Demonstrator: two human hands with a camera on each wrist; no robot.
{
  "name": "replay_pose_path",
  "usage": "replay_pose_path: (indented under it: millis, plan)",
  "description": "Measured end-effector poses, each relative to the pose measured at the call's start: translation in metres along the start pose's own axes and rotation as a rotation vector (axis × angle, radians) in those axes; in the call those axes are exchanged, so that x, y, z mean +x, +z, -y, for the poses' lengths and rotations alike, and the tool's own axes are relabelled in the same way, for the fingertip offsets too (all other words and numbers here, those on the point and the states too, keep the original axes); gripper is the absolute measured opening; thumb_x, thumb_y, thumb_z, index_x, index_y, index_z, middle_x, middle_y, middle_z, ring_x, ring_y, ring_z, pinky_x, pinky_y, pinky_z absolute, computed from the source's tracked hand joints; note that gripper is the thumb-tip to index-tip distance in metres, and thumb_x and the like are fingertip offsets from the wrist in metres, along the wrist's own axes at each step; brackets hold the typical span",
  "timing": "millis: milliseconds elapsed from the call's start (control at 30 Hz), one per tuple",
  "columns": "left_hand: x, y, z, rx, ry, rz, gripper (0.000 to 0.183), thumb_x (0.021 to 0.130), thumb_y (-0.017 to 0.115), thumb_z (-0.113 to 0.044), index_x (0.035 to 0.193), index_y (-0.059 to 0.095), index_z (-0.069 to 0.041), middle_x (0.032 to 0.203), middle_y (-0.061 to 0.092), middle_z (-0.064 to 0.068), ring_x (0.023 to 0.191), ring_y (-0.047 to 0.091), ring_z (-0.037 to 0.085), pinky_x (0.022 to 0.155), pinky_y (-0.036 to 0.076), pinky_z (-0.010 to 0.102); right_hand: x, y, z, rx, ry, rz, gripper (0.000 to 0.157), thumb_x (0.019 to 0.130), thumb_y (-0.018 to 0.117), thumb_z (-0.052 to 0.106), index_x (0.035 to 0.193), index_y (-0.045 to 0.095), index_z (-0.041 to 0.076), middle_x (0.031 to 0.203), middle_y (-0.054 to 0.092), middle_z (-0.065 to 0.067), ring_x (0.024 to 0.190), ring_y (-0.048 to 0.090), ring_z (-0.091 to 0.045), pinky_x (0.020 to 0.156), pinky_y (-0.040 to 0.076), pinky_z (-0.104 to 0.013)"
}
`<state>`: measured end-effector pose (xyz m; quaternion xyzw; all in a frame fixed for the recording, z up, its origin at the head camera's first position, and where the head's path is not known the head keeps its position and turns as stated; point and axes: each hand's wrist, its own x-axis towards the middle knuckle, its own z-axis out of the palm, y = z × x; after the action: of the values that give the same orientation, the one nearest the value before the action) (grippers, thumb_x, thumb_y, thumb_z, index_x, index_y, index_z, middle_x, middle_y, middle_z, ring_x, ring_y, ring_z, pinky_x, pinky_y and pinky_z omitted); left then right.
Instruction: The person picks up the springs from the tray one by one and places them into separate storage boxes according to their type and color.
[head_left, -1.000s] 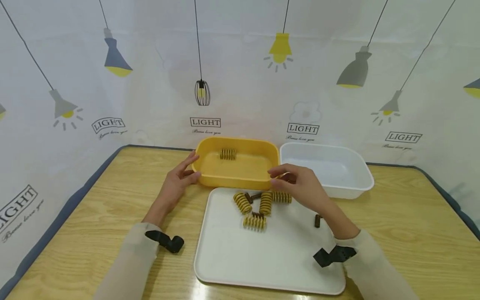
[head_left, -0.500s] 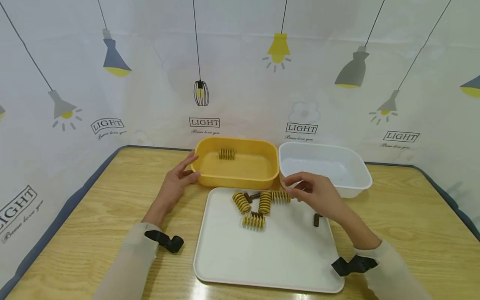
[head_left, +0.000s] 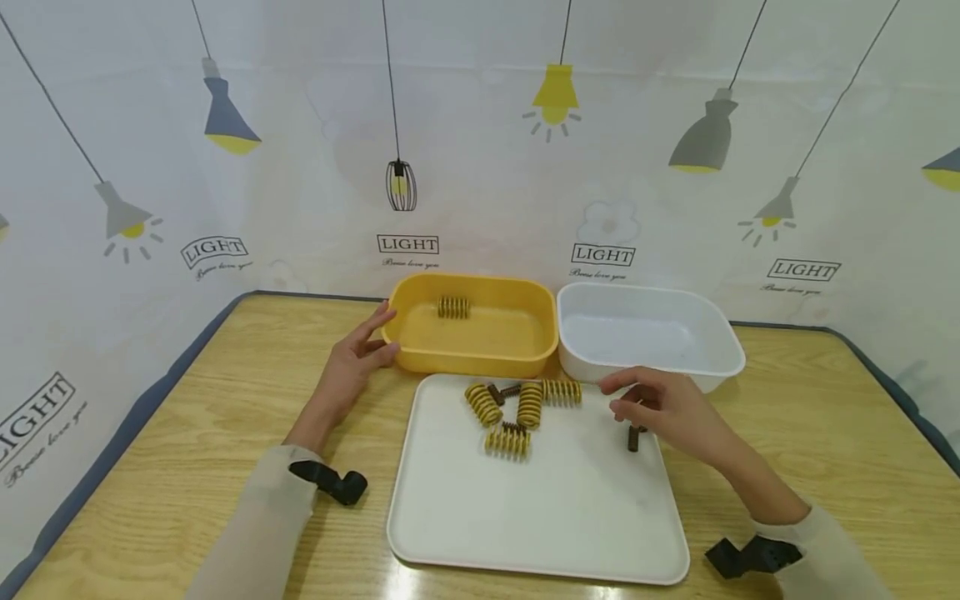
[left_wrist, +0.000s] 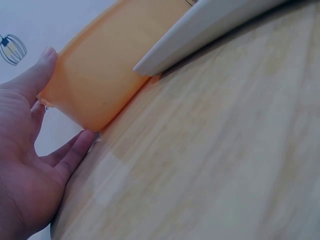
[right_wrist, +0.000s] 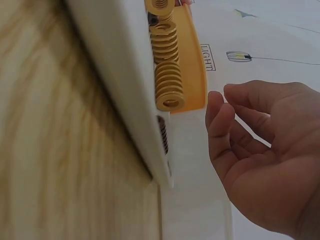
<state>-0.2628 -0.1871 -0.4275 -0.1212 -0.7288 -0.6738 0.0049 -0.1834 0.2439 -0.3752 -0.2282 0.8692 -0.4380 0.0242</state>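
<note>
My left hand [head_left: 351, 367] rests against the left end of the yellow bin [head_left: 472, 364]; its thumb and fingers touch the wall in the left wrist view. One yellow spring [head_left: 453, 307] lies inside that bin. My right hand [head_left: 678, 410] hovers over the right side of the white tray [head_left: 555, 508], fingers loosely bent with nothing between them. Under it on the tray is a small brown spring [head_left: 633, 439], partly hidden by the hand. Several larger yellow springs, among them an upright-lying one [head_left: 529, 406], are grouped with small brown springs [head_left: 511, 391] near the tray's back edge.
A white bin [head_left: 652, 333] stands to the right of the yellow bin, close beside it. Both bins are behind the tray on the wooden table [head_left: 187, 442]. A printed curtain [head_left: 480, 167] hangs behind the table's back edge.
My right hand has left the yellow bin's right front corner and moved right and nearer, over the tray's right side. The left hand has stayed at the bin.
</note>
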Motion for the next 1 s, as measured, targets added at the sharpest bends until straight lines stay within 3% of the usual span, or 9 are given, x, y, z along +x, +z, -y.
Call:
replay_pose_path:
  millis: [133, 433, 533, 667, 800, 900, 1000]
  plan:
    - [0.000, 0.001, 0.001, -0.005, 0.015, 0.005, 0.058, 0.093, 0.063, -0.015, 0.147, 0.040, -0.011, 0.156, 0.022, -0.012, 0.105, 0.055, 0.020, 0.084, 0.050, 0.020, -0.011, -0.004, -0.011, 0.026, -0.022, 0.036, 0.025, 0.090, 0.067, 0.010, 0.114, 0.065, 0.003, 0.105, 0.066, -0.013, 0.078, 0.065, -0.020, 0.065, 0.054, -0.028]
    - [0.001, -0.001, 0.002, 0.028, 0.018, -0.001, 0.057, 0.094, 0.063, -0.018, 0.146, 0.042, -0.015, 0.155, 0.024, -0.016, 0.109, 0.054, 0.023, 0.085, 0.049, 0.020, -0.018, -0.012, -0.032, -0.031, 0.060, 0.089, 0.023, 0.088, 0.071, 0.019, 0.110, 0.068, 0.012, 0.097, 0.067, -0.002, 0.069, 0.056, -0.015, 0.055, 0.047, -0.025]
    - [0.001, -0.001, 0.003, 0.037, 0.015, 0.001, 0.058, 0.093, 0.064, -0.020, 0.146, 0.042, -0.015, 0.154, 0.024, -0.016, 0.109, 0.054, 0.023, 0.086, 0.049, 0.020, -0.018, -0.013, -0.040, -0.032, 0.028, 0.117, 0.024, 0.087, 0.072, 0.016, 0.109, 0.068, 0.012, 0.089, 0.066, -0.002, 0.067, 0.055, -0.013, 0.053, 0.045, -0.024]
    - [0.002, -0.001, 0.003, 0.056, 0.022, -0.001, 0.059, 0.093, 0.064, -0.024, 0.146, 0.042, -0.015, 0.154, 0.024, -0.017, 0.109, 0.055, 0.022, 0.085, 0.050, 0.020, -0.019, -0.015, -0.048, -0.043, -0.012, 0.131, 0.025, 0.086, 0.073, 0.014, 0.110, 0.068, 0.014, 0.091, 0.065, -0.001, 0.061, 0.050, -0.008, 0.051, 0.042, -0.023]
    - [0.003, 0.000, 0.000, 0.071, 0.014, -0.004, 0.060, 0.092, 0.065, -0.027, 0.146, 0.042, -0.017, 0.154, 0.024, -0.018, 0.111, 0.054, 0.023, 0.085, 0.049, 0.020, -0.020, -0.017, -0.050, -0.076, -0.011, 0.126, 0.026, 0.085, 0.075, 0.018, 0.110, 0.068, 0.018, 0.076, 0.058, 0.003, 0.053, 0.041, -0.005, 0.046, 0.037, -0.023]
    - [0.003, 0.000, 0.001, 0.068, 0.006, -0.006, 0.059, 0.093, 0.064, -0.026, 0.146, 0.042, -0.017, 0.154, 0.024, -0.018, 0.112, 0.053, 0.024, 0.086, 0.049, 0.020, -0.020, -0.016, -0.052, -0.115, -0.035, 0.122, 0.027, 0.083, 0.076, 0.018, 0.109, 0.069, 0.018, 0.066, 0.049, 0.005, 0.052, 0.041, -0.006, 0.045, 0.037, -0.023]
    - [0.001, 0.000, 0.003, 0.067, 0.007, -0.008, 0.058, 0.093, 0.064, -0.025, 0.146, 0.042, -0.018, 0.154, 0.024, -0.018, 0.111, 0.054, 0.024, 0.086, 0.049, 0.021, -0.019, -0.014, -0.053, -0.160, -0.070, 0.109, 0.026, 0.082, 0.077, 0.017, 0.107, 0.070, 0.019, 0.067, 0.051, 0.007, 0.052, 0.042, -0.005, 0.045, 0.037, -0.022]
